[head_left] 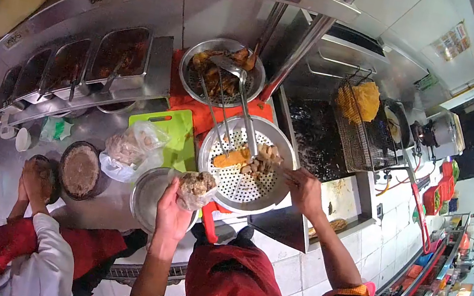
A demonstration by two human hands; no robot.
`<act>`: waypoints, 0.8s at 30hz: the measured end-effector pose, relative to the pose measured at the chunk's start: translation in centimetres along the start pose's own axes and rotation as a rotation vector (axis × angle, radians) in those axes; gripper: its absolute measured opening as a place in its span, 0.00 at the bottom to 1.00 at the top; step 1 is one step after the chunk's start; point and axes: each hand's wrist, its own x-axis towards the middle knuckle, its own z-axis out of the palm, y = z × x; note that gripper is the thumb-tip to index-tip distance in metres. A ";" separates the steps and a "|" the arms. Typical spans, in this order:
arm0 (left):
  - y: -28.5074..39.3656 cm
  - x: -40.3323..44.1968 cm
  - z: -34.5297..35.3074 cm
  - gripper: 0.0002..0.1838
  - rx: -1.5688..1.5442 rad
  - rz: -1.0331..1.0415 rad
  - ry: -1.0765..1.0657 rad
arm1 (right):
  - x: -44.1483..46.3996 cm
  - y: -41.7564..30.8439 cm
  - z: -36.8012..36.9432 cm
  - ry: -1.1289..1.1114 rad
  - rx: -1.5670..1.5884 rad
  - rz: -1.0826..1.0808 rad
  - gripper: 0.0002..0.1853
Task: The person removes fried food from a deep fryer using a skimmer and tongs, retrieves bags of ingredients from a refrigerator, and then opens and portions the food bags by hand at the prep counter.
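My left hand (172, 213) is wrapped round a small clear plastic bag (196, 190) packed with brownish chunks. Beneath it sits a round metal bowl (147, 199). At the right rim of a perforated metal colander (236, 191), my right hand (304, 193) has its fingers drawn together; what they hold, if anything, is hard to make out. Inside the colander lie small brown pieces (258, 166) and an orange-brown slab (232, 158). Tongs (217, 116) and a slotted spoon (246, 108) span from a bowl of browned meat pieces (222, 76) into the colander.
A co-worker's hands (35, 179) are over a dark round dish at left, beside a stone mortar (81, 170). A filled plastic bag (134, 146) lies by a green cutting board (175, 131). On the right, a fryer (309, 132) carries a wire basket (364, 148) with golden food.
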 end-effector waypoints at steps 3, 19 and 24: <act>0.1 -0.4 -0.4 0.20 0.000 0.013 0.008 | -0.8 -0.6 -0.7 -0.081 0.019 -0.044 0.15; -0.3 -0.6 -1.2 0.18 -0.014 -0.016 0.020 | -2.5 -4.6 1.8 -0.141 -0.107 -0.084 0.18; -0.1 -1.0 -1.0 0.17 -0.004 -0.008 0.007 | 0.2 -1.9 4.2 -0.152 -0.167 -0.064 0.14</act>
